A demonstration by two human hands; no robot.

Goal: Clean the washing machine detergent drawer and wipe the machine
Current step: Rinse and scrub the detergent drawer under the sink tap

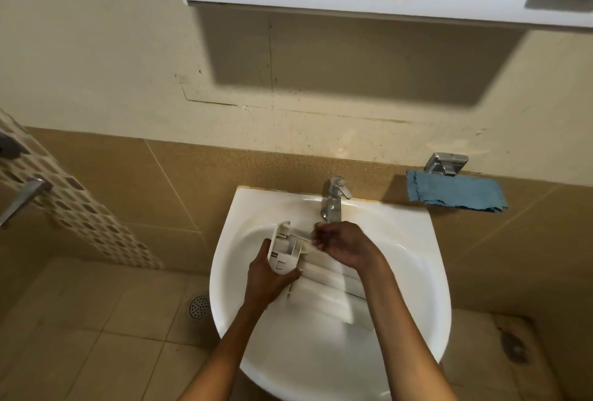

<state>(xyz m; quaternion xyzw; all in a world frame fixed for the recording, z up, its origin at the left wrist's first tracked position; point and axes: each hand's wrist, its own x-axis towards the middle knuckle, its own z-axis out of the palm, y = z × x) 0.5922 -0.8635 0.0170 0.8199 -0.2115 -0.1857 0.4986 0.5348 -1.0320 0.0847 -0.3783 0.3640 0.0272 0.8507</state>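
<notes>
Detergent drawer, white ribbed plastic, in sink, left hand gripping its front-panel end, right hand curled beside its far edge, grasp unclear.

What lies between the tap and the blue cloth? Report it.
Nothing stands between the tap and the blue cloth: only the bare back rim of the sink and brown wall tile, in the head view.

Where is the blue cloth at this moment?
In the head view, the blue cloth sits at right against the tiled wall, below a chrome fitting, right of the tap.
</notes>
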